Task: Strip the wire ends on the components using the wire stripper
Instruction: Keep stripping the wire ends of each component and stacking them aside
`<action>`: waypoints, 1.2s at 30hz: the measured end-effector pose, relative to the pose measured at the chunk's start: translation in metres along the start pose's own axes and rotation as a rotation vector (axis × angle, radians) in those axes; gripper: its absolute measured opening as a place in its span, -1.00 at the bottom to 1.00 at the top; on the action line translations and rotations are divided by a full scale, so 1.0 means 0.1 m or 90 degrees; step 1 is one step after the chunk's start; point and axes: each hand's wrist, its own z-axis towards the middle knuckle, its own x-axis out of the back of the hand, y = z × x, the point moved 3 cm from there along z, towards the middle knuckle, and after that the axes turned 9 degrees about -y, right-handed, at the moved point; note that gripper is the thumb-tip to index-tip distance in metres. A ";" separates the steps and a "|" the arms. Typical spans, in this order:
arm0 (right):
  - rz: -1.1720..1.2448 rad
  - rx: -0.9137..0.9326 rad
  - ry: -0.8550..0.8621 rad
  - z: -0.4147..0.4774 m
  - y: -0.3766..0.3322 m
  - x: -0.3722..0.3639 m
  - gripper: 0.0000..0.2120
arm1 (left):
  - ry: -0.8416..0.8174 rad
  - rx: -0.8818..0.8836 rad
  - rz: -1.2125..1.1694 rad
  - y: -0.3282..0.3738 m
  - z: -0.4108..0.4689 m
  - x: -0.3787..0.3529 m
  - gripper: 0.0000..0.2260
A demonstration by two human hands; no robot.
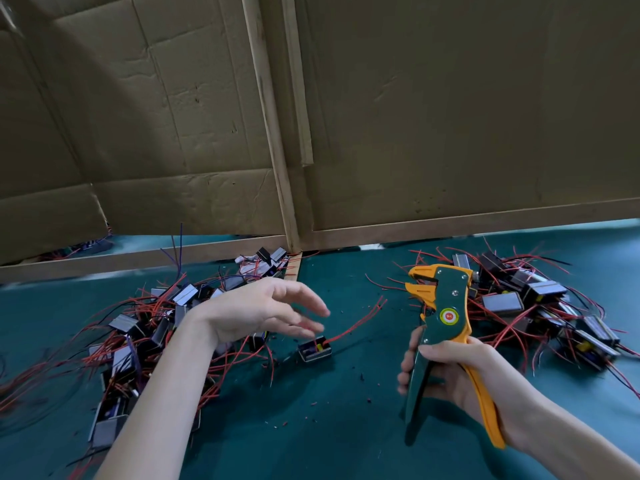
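Your right hand [460, 372] grips the handles of the wire stripper [441, 327] and holds it upright above the green bench [329, 445], its orange head open to the left. Your left hand [263, 311] hovers with loose, spread fingers just above one component [315, 350] whose red wire [356, 323] runs right. Piles of components lie left [138, 341] and right [540, 306].
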 end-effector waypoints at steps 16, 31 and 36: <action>0.010 -0.004 -0.024 0.01 0.00 0.04 -0.52 | 0.307 -0.250 -0.007 -0.05 0.61 -0.56 -0.87; -0.009 0.004 -0.086 -0.11 -0.16 -0.25 -0.73 | 0.213 -0.307 0.100 0.40 0.33 -0.59 -0.92; -0.026 0.002 -0.087 -0.13 -0.19 -0.26 -0.75 | 0.196 -0.310 0.089 0.42 0.33 -0.62 -0.94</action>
